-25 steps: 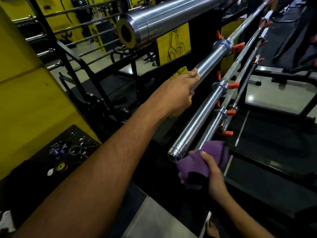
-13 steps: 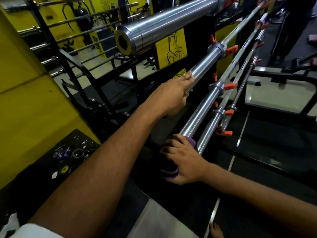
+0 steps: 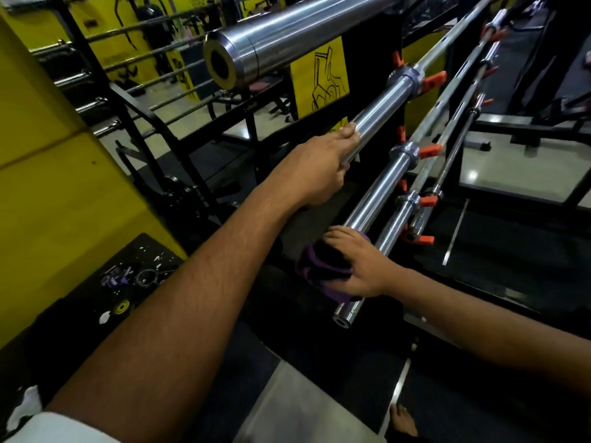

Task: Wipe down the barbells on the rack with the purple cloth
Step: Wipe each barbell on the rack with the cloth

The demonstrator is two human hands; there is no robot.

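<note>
A black steel rack (image 3: 377,100) with orange pegs (image 3: 430,151) carries four chrome barbells (image 3: 371,203) stacked one above another, their sleeves jutting past the upright toward me, while below it the dark floor (image 3: 499,251) bears only pale painted lines (image 3: 455,233).

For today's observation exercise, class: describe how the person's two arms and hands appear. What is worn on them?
Both forearms are bare, with no gloves, watch or rings showing on the left hand or the right hand. A white sleeve edge shows at the upper left arm. The right arm's sleeve, if any, is out of frame.
</note>
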